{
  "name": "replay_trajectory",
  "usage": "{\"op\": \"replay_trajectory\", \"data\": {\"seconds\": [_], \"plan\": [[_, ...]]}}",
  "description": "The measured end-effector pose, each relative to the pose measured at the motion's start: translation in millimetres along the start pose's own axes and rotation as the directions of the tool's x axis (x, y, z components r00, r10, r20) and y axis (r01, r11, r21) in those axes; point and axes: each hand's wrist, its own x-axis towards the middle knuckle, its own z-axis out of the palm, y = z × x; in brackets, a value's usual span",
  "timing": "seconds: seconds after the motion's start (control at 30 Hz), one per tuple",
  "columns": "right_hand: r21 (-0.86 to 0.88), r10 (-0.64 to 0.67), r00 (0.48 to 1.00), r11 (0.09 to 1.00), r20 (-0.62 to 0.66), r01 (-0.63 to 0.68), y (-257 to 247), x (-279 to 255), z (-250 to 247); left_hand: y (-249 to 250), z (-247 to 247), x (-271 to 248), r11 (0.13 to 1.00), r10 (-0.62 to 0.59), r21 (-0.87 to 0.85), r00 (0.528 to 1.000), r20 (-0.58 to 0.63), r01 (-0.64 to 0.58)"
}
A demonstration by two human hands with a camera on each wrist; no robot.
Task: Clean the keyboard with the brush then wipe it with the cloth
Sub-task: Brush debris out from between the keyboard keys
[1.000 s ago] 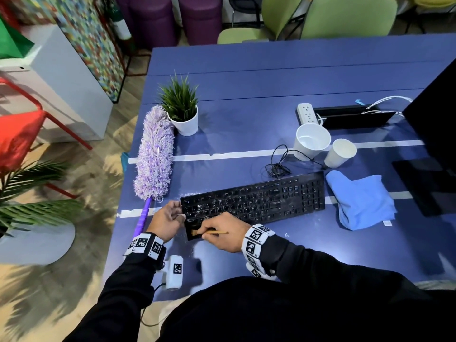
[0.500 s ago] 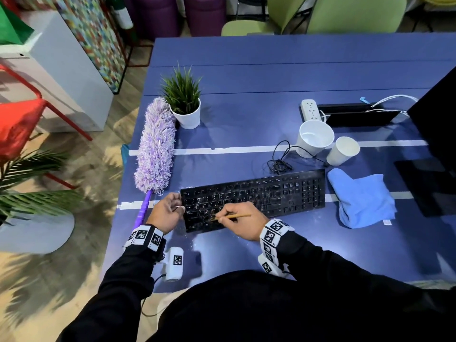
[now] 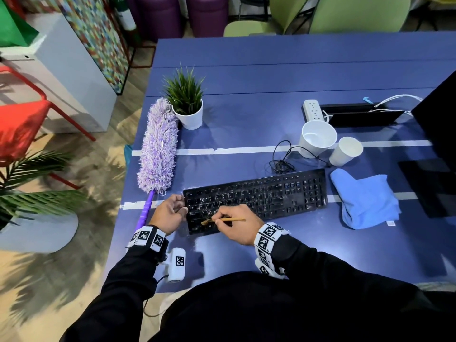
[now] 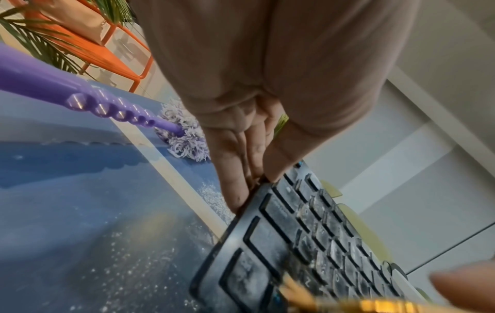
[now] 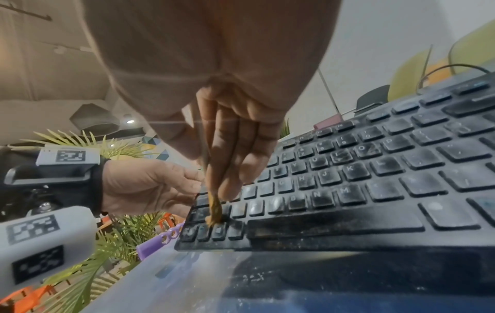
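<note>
A dusty black keyboard [image 3: 259,196] lies on the blue table [image 3: 246,95]. My right hand [image 3: 237,224] pinches a small wooden brush [image 3: 223,220]; its bristles [image 5: 214,211] press on the lower left keys [image 5: 219,230]. My left hand [image 3: 170,213] grips the keyboard's left edge [image 4: 249,203], thumb on top and fingers along the side. The light blue cloth [image 3: 365,198] lies crumpled just right of the keyboard, untouched.
A purple fluffy duster [image 3: 158,151] lies left of the keyboard, its handle [image 4: 80,99] beside my left wrist. A potted plant [image 3: 187,104], two white cups [image 3: 318,138], a power strip [image 3: 313,109], a coiled cable [image 3: 281,164] and a dark monitor [image 3: 439,134] stand behind. White crumbs dust the table [image 4: 134,264].
My right hand swept the brush right over the keys, then back to the lower left corner. The left hand stayed on the keyboard's left edge.
</note>
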Motion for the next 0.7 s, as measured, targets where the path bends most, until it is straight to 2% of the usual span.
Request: {"op": "replay_trajectory", "data": {"seconds": [0.1, 0.23, 0.33, 0.43, 0.6, 0.7], "plan": [[-0.047, 0.008, 0.994, 0.999, 0.107, -0.003, -1, -4, -1, -12, -2, 7, 1.0, -0.004, 0.03, 1.0, 0.008, 0.004], [-0.023, -0.01, 1.0, 1.0, -0.011, 0.01, -2, -3, 1, -16, -2, 12, 1.0, -0.011, 0.007, 1.0, 0.003, 0.011], [-0.064, -0.019, 0.999, 0.998, 0.048, 0.022, -10, -2, 1, -14, -1, 9, 1.0, 0.003, 0.006, 1.0, 0.0, -0.003], [-0.04, -0.068, 0.998, 0.997, 0.005, 0.068, -17, -2, 2, -9, 2, 6, 1.0, -0.002, -0.006, 1.0, -0.006, 0.002], [-0.088, -0.03, 0.988, 0.995, 0.151, 0.044, -20, 0, 9, -8, 3, 6, 1.0, -0.005, -0.007, 1.0, -0.006, 0.005], [-0.064, -0.04, 0.997, 0.997, 0.069, 0.044, -19, -1, 5, -7, 6, 6, 1.0, -0.004, -0.03, 1.0, -0.01, 0.003]]}}
